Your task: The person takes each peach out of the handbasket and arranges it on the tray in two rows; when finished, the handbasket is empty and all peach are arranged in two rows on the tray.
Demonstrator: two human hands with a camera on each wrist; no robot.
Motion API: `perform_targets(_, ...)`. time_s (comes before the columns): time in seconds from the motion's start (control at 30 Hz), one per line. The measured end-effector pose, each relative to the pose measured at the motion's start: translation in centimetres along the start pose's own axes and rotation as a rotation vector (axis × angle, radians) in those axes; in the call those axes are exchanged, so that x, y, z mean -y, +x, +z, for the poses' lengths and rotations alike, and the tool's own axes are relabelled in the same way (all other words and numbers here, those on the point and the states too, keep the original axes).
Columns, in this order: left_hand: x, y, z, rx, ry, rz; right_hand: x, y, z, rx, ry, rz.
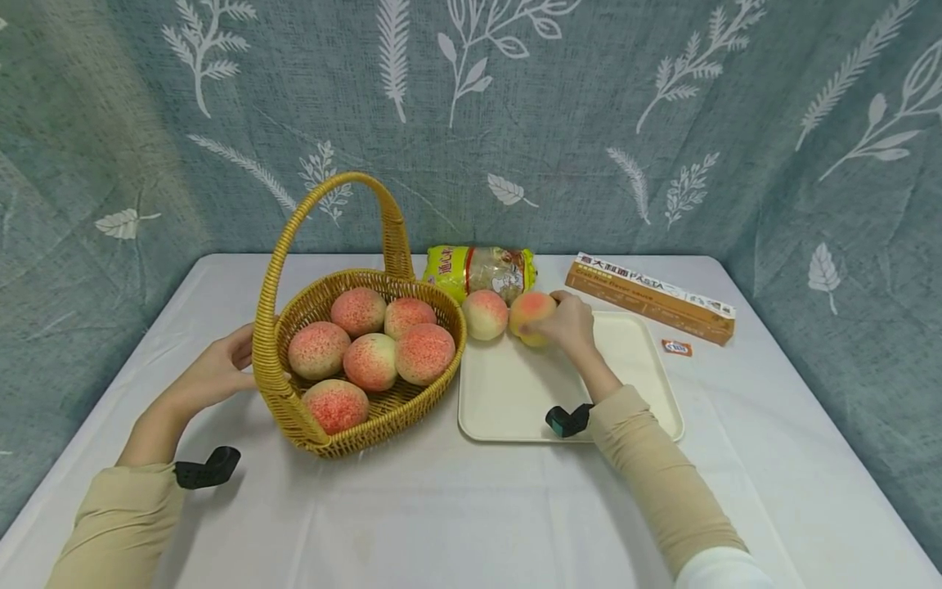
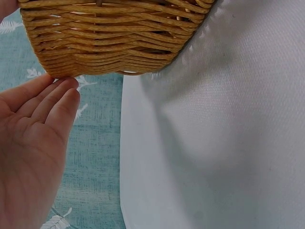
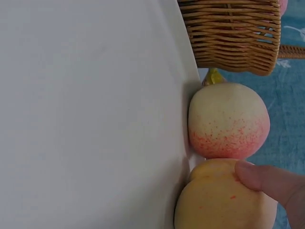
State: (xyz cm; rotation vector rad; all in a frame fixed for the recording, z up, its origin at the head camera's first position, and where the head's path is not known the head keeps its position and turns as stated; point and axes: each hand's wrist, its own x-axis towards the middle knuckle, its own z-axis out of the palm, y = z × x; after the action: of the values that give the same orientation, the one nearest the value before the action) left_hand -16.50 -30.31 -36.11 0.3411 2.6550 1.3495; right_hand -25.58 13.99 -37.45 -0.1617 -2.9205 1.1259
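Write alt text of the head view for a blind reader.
A right hand grips a yellow-orange peach at the far edge of a cream tray, beside a second peach. The left hand touches a wicker basket holding six peaches. A yellow-green packet and a pasta box lie behind.

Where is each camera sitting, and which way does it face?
Head: on the person's head, looking forward and down at the table, wicker basket and tray; left hand, right hand and forearms show.
Left wrist: on that wrist, facing the basket's side; palm and fingers show.
Right wrist: on that wrist, facing across the tray at a pale peach and a yellow peach; the thumb shows.
Shared: the head and right wrist views both show those two peaches.
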Motion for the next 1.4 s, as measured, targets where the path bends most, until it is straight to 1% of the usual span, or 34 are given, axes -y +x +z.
perform_targets(0.1,0.0,0.0,0.0,0.000,-0.001,-0.002,0.1,0.0,0.0,0.002,-0.014,-0.001)
perform_targets(0.2,0.0,0.0,0.0,0.004,-0.004,-0.002,0.0,0.0,-0.1,0.026,-0.033,-0.008)
perform_targets(0.3,0.0,0.1,0.0,0.009,-0.006,-0.002,-0.2,-0.1,-0.3,0.066,-0.064,-0.024)
perform_targets(0.43,0.0,0.2,0.1,0.014,-0.005,-0.002,-0.4,-0.2,-0.8,0.129,-0.074,-0.052)
perform_targets(0.6,0.1,0.3,0.1,0.018,-0.007,-0.004,-0.7,-0.4,-1.7,0.209,-0.023,-0.064)
perform_targets(0.67,0.1,0.3,0.1,0.018,-0.004,-0.005,-0.8,-0.4,-1.9,0.226,0.004,-0.058)
perform_targets(0.77,0.0,0.3,0.1,0.018,0.000,-0.007,-1.0,-0.4,-2.1,0.221,0.022,-0.068)
perform_targets(0.9,0.0,0.3,0.1,0.019,0.001,-0.011,-1.2,-0.3,-1.9,0.178,0.007,-0.094)
perform_targets(1.03,0.1,0.3,0.0,0.018,-0.002,-0.011,-1.1,-0.3,-1.6,0.142,0.000,-0.095)
perform_targets(1.4,0.3,0.2,0.0,0.011,0.002,-0.012,-1.3,-0.1,-1.2,0.104,0.048,-0.073)
